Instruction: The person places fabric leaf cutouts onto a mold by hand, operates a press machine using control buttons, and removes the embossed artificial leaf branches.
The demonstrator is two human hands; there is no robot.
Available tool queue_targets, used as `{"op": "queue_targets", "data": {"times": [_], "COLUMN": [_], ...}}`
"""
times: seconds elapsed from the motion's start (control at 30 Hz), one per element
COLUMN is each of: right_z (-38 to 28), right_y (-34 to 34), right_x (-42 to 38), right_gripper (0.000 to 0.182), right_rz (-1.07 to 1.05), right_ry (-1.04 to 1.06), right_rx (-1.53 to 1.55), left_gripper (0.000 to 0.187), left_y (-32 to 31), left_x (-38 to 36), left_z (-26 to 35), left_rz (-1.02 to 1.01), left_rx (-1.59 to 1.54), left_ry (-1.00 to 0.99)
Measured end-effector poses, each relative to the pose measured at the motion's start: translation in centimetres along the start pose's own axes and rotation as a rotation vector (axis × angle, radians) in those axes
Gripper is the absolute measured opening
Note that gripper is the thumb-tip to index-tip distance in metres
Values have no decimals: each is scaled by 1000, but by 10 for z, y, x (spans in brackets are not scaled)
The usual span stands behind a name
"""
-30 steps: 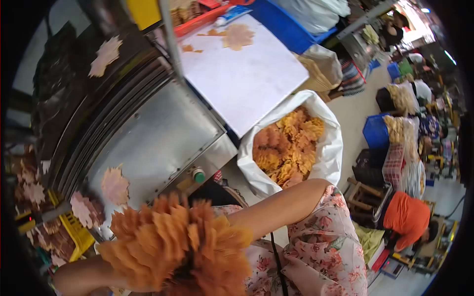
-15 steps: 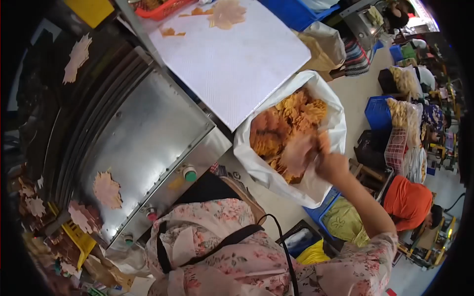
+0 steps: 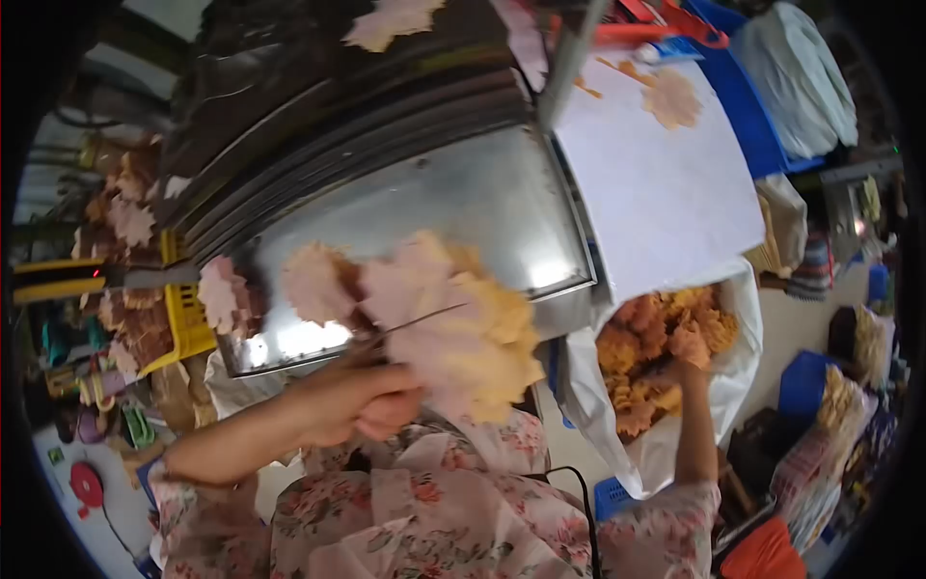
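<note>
My left hand (image 3: 386,400) is closed around the base of a stack of pale pink and yellow artificial maple leaves (image 3: 453,328), held up over the metal machine top. A thin dark rod or stem runs from the fist across the leaves. On the right, my right hand (image 3: 690,349) reaches into a white sack (image 3: 738,386) among orange-brown artificial leaves (image 3: 632,352); its fingers are blurred and partly lost among them. More pink leaf pieces (image 3: 318,280) lie on the metal top (image 3: 473,212) behind the held stack, with another pile (image 3: 229,297) at its left corner.
A white board (image 3: 656,203) with one pale leaf (image 3: 672,99) adjoins the machine on the right. Beyond it stands a blue crate (image 3: 743,106). A yellow basket (image 3: 188,323) is at the left. Dark ridged strips (image 3: 367,159) line the machine's back.
The view has swung left, so the machine now lies more centrally. My left hand has come into view with the leaf stack. My right hand is still at the sack, now deeper among the leaves.
</note>
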State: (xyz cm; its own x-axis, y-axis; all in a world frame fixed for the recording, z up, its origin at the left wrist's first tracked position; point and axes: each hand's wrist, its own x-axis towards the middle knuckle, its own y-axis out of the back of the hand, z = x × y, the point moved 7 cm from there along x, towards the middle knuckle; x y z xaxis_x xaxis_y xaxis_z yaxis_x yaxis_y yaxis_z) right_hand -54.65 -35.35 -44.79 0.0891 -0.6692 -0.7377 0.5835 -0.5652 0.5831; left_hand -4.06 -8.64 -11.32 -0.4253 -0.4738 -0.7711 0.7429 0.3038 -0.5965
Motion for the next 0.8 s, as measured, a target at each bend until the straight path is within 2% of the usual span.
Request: {"op": "queue_targets", "data": {"times": [0.03,0.07,0.1,0.17,0.2,0.23,0.27,0.3,0.33,0.37,0.4,0.43,0.5,0.53,0.6,0.63,0.67,0.73,0.77,0.8], "right_z": [8,-12,-27,-58,-91,-135,-174,-210,-229,-247,-259,-267,-266,-261,-258,-256,-251,-251,-251,-249], "right_y": [-12,24,84,161,208,274,313,335,348,353,357,357,350,347,339,335,338,336,333,329], "right_x": [5,-50,-134,-189,-233,-300,-336,-371,-408,-411,-403,-391,-384,-385,-379,-375,-375,-366,-361,-365], "right_gripper": [109,109,89,69,55,53,55,52,56,59,63,63,67,67,62,60,60,57,56,56], "right_rz": [180,190,557,-165,424,808,706,655,995,1077,1162,1151,1108,1099,830,703,705,522,436,439], "right_ry": [175,191,103,-97,238,591,751,1178,1241,1237,1213,1146,1307,1257,1103,1038,1028,994,981,989], "right_rx": [-198,-199,-294,52,191,414,582,537,340,403,463,457,533,518,612,660,661,533,467,469], "left_gripper": [41,45,45,44,43,43,42,40,39,39,35,32,29,29,34,34,35,38,38,37], "left_y": [1,0,-1,-4,-6,-8,-12,-16,-21,-33,-44,-52,-53,-47,-40,-45,-45,-42,-42,-44], "left_x": [9,14,16,24,26,27,29,31,34,31,21,12,-4,-5,-7,-4,0,-1,-3,-6], "left_z": [3,4,6,11,12,11,7,3,-1,-5,-11,-18,-18,-25,-36,-34,-26,-9,-9,-13], "left_rz": [3,-1,7,16,19,13,-6,-29,-58,-86,-25,27,-77,-124,-207,-222,-136,58,66,29], "left_rx": [18,35,28,7,0,0,1,6,14,31,119,213,533,550,284,295,333,396,396,510], "left_ry": [33,75,69,53,45,51,77,104,131,147,183,227,91,104,214,225,149,-8,-12,17]}}
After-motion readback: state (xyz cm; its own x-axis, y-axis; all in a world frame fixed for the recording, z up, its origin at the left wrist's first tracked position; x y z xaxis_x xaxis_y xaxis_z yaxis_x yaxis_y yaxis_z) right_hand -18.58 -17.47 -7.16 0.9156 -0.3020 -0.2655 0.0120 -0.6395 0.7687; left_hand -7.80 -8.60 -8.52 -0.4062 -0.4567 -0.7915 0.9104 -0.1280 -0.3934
